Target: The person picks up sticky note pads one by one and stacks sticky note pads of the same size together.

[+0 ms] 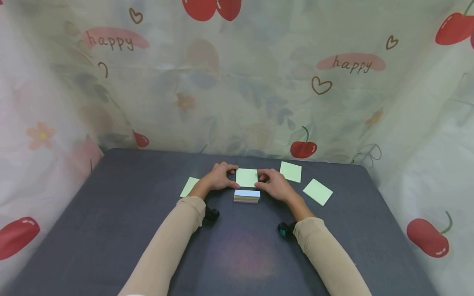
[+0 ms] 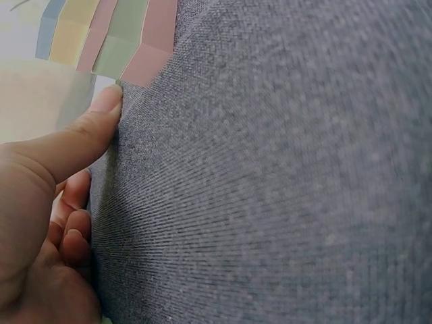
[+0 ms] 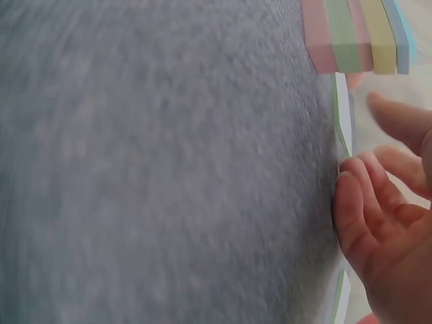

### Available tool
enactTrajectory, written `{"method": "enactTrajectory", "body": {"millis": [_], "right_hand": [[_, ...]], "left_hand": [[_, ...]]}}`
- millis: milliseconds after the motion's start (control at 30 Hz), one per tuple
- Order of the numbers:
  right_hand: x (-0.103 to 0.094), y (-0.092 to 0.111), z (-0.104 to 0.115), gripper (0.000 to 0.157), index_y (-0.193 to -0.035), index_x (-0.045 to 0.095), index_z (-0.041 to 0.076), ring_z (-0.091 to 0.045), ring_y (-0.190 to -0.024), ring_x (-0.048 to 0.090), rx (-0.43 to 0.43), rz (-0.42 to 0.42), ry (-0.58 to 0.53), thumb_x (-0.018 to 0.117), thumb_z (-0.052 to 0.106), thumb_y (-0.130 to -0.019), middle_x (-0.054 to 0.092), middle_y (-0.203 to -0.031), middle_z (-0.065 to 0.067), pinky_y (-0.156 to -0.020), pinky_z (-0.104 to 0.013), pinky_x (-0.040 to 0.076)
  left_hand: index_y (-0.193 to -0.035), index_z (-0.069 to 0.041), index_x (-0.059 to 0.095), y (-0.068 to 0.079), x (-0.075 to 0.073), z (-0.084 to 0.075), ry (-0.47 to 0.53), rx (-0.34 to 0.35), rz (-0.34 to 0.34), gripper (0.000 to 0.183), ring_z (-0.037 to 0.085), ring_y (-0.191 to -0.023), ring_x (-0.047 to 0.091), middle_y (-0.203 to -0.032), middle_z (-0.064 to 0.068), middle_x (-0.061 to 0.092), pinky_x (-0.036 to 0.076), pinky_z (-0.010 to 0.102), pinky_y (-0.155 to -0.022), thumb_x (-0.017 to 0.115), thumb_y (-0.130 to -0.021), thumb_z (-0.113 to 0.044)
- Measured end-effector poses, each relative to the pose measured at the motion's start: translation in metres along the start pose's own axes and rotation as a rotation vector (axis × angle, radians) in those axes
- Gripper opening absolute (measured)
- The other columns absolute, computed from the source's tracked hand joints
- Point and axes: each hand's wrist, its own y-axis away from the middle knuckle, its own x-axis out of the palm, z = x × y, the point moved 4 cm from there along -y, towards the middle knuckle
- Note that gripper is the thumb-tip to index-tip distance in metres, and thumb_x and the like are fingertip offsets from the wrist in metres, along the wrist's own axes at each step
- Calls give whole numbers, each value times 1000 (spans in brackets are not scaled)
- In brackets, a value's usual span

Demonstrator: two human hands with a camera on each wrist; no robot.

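In the head view, a pale green square sticky note [image 1: 246,177] lies between the hands near the table's far side. My left hand [image 1: 219,176] touches its left edge, thumb by the near corner and forefinger by the far one. At its right edge is my right hand [image 1: 275,185], with thumb and forefinger apart. Just nearer stands a stack of coloured sticky-note pads [image 1: 246,197], blue on top. Seen from the left wrist, the thumb [image 2: 101,111] reaches out fairly straight below the stack [image 2: 125,34]. In the right wrist view, several bent fingers [image 3: 364,196] rest on the table.
Two more pale green notes, one farther back [image 1: 291,171] and one nearer [image 1: 317,192], lie right of the right hand. Another green note [image 1: 189,186] is partly hidden behind the left wrist. A printed curtain [image 1: 237,111] hangs behind the dark table [image 1: 244,255].
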Motion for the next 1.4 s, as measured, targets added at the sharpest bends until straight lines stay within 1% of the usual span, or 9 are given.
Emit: {"method": "enactTrajectory", "body": {"millis": [200,367,533,633,733,833,1033,1233,1400], "right_hand": [[-11,6,-2,61,-144,57,7,-30,-106,67,7,-71,-7,75,35,-94,62,-124,-15,-92,-48,54],[-22,9,-4,70,-148,52,7,-35,-121,63,12,-105,36,75,42,-92,60,-138,-19,-103,-53,50],[-31,14,-8,79,-155,42,9,-42,-144,43,57,-88,95,70,50,-94,45,-155,-22,-117,-60,35],[-34,16,-13,85,-159,35,12,-43,-152,29,83,-66,151,64,59,-94,34,-163,-22,-121,-63,27],[-37,18,-20,90,-161,32,15,-43,-154,27,104,-60,222,60,67,-93,30,-166,-19,-120,-67,25],[-41,19,-26,91,-161,33,17,-45,-153,28,110,-64,308,57,71,-92,29,-167,-19,-119,-70,23],[-45,22,-38,91,-162,31,19,-46,-154,24,133,-36,463,53,73,-92,24,-169,-19,-121,-69,19],[-47,21,-54,95,-163,28,19,-48,-154,23,168,-18,470,54,74,-91,21,-168,-23,-121,-70,17],[-48,12,-66,93,-163,27,17,-49,-153,23,172,-4,457,55,71,-93,21,-168,-24,-119,-70,21]], "left_hand": [[-152,-19,50,1,-2,-1,15,-4,-1,79,28,-121,41,-129,6,57,39,44,-103,85,-84,-38],[-152,-19,51,2,-1,0,11,-1,-2,79,27,-121,41,-129,6,57,39,43,-102,85,-83,-38],[-152,-18,50,2,1,0,19,3,0,79,28,-121,40,-129,6,57,39,42,-101,85,-84,-37],[-152,-18,50,3,0,-1,25,5,0,79,28,-121,40,-130,6,57,39,42,-101,85,-84,-36],[-152,-19,50,4,0,-2,27,3,2,79,27,-121,40,-131,6,57,39,42,-102,85,-84,-36],[-153,-19,49,4,0,-3,30,1,6,78,27,-120,40,-131,6,57,39,43,-101,84,-85,-36],[-153,-20,50,5,-1,-3,34,-2,4,78,26,-119,40,-130,6,56,39,42,-100,84,-85,-36],[-152,-20,50,3,1,-1,33,-1,-4,78,26,-120,40,-129,5,56,39,42,-101,84,-84,-37],[-153,-20,49,1,1,1,27,-1,-1,79,26,-120,40,-130,4,56,39,42,-101,84,-85,-38]]}}
